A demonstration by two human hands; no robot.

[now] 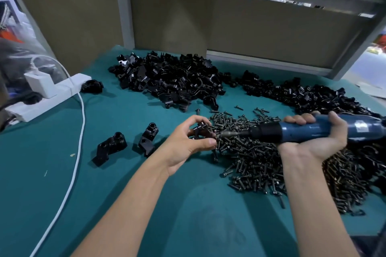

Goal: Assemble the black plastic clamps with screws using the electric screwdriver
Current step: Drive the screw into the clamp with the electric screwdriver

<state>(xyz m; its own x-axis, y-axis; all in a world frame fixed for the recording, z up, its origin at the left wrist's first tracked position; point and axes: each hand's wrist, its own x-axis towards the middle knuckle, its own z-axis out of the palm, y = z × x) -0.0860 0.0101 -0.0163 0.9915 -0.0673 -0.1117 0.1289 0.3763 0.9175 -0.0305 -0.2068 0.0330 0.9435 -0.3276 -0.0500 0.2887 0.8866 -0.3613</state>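
Early stage, by my read: three finished clamps (146, 139) on desk (125, 204). Left hand (188, 142) pinches clamp in hand (201, 129); right hand (313, 137) grips electric screwdriver (302, 130). Large pile of clamp parts (171, 77) unassembled.

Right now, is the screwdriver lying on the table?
No, the right hand grips the screwdriver, its bit aimed at the clamp held by the left hand.

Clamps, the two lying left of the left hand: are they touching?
Apart. Head view shows teal mat between the left clamp and the right clamp.
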